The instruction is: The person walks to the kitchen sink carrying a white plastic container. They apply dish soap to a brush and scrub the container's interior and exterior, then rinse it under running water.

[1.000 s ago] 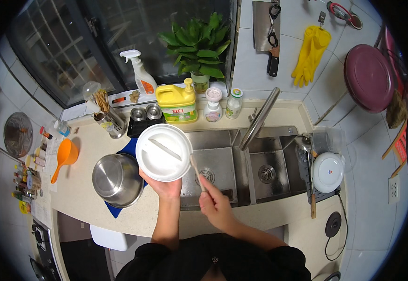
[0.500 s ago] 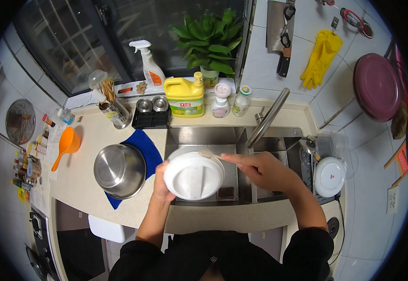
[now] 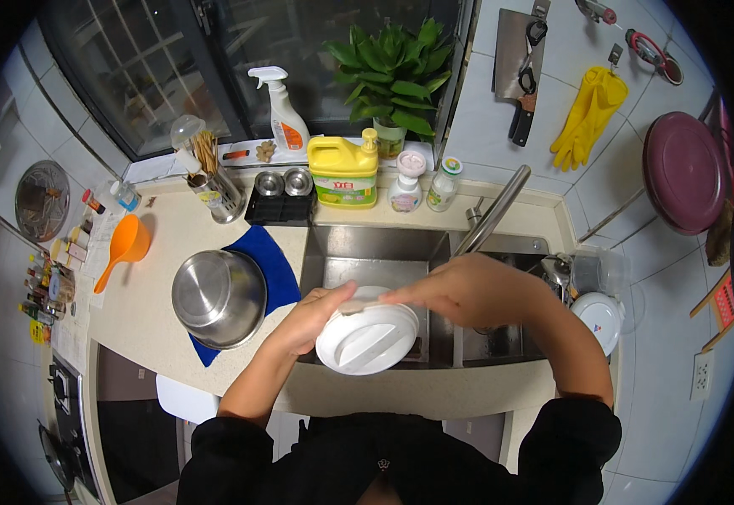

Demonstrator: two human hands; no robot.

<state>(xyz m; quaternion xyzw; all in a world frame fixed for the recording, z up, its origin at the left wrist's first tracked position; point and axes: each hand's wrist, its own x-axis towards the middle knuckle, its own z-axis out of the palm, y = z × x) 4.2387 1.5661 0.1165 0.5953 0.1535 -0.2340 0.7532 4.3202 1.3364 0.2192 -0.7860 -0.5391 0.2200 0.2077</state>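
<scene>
one counter (image 3: 144, 324) runs across the scene, and one steel sink (image 3: 375, 242) with two basins is set in it. one steel pot (image 3: 211, 295) sits bottom-up at left on one blue cloth (image 3: 276, 263). one potted plant (image 3: 396, 76) stands at the far side, and one purple lid (image 3: 685, 172) hangs at right. along the far edge are one yellow jug (image 3: 342, 181), one spray bottle (image 3: 286, 114), and two small bottles (image 3: 405, 192) side by side. one orange ladle (image 3: 129, 241) lies at far left, one white plate (image 3: 596, 320) at right, and two small round steel pieces (image 3: 269, 183) are in one black tray.

one white lid (image 3: 371, 341) is held over the near part of the left basin, tilted, its raised bar uppermost.

the left forearm rises from the near edge toward the right, the left hand (image 3: 312, 321) at the lid's left rim. the right arm bends at the elbow, its forearm slanting far and left, the right hand (image 3: 472, 290) palm-down.

the left fingers are clamped on the lid's rim, partly hidden beneath it. the right fingers are closed on one slim pale tool (image 3: 361, 305), which meets the lid's far rim; its detail is blurred.
</scene>
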